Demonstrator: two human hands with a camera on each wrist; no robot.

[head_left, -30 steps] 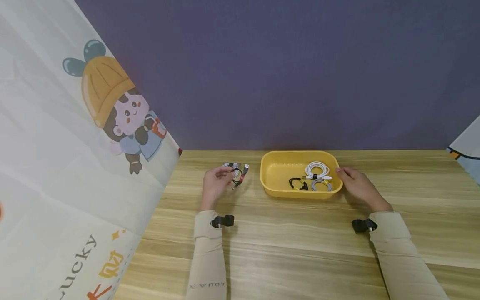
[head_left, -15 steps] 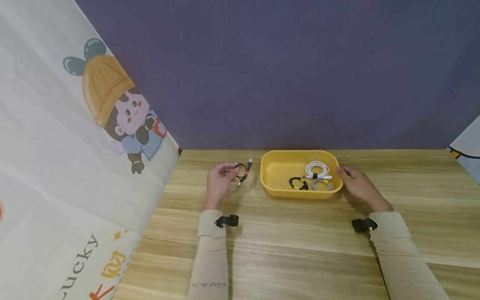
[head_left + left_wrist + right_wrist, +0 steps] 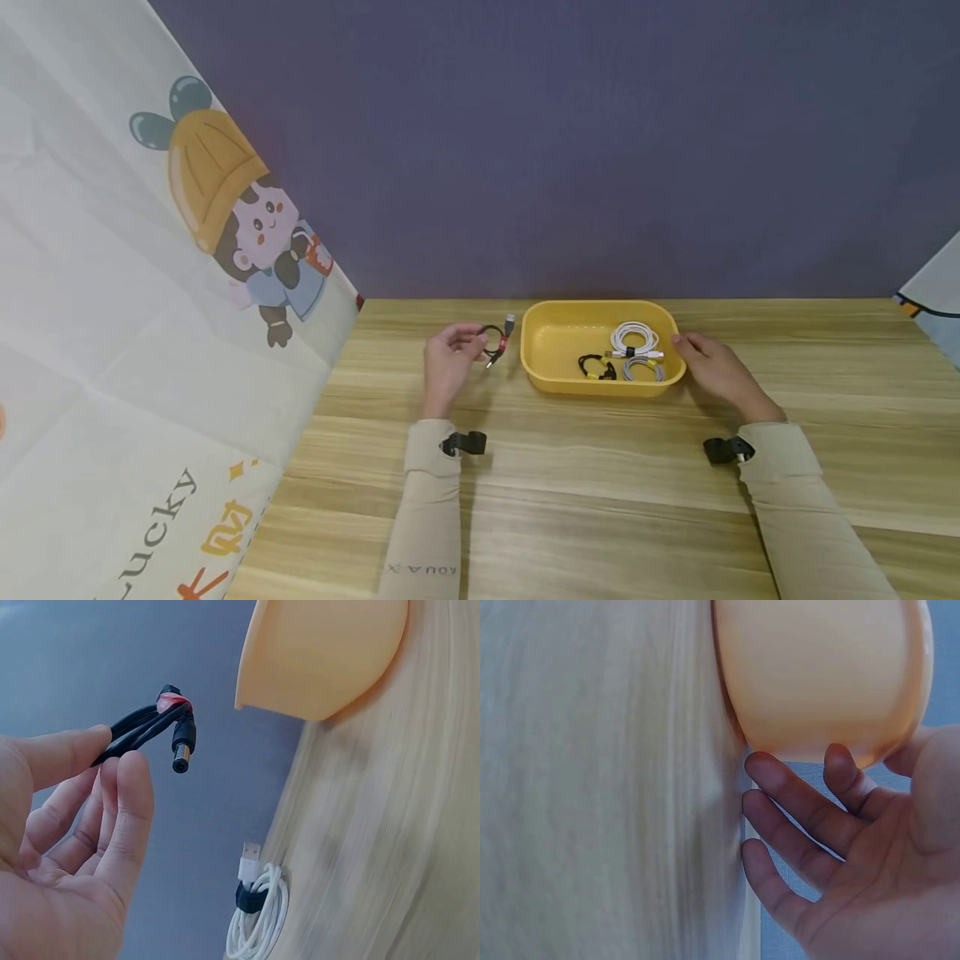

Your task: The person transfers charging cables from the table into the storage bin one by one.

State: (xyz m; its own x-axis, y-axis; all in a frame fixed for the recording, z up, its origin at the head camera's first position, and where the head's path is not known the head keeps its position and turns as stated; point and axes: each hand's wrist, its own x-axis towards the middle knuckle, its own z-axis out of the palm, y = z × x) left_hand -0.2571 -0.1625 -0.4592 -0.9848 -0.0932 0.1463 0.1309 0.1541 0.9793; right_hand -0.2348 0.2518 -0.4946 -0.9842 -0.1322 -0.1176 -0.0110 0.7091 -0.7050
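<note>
The left hand [image 3: 452,358] pinches a coiled black cable [image 3: 152,726] between thumb and fingertips, holding it up off the counter [image 3: 570,467]. The coil hangs near the counter's far edge, toward the far left corner, just beside the left end of a yellow tray [image 3: 555,387] and apart from it. A red tie [image 3: 174,702] binds the coil, and a round metal-tipped plug [image 3: 181,757] points out of it, with a USB plug [image 3: 510,322] at the other end.

The right hand [image 3: 712,371] grips the right end of the tray, thumb at the rim and a fingertip against the outer wall. The tray sits on the counter by the middle of its far edge. Toward the tray's right end lie a white coil [image 3: 617,338], a grey coil [image 3: 628,372] in front of it, and a small black coil [image 3: 585,364] to their left, along the near wall.

In the left wrist view, a black-tied white cable [image 3: 262,919] lies on the counter outside the tray, by the far edge.
</note>
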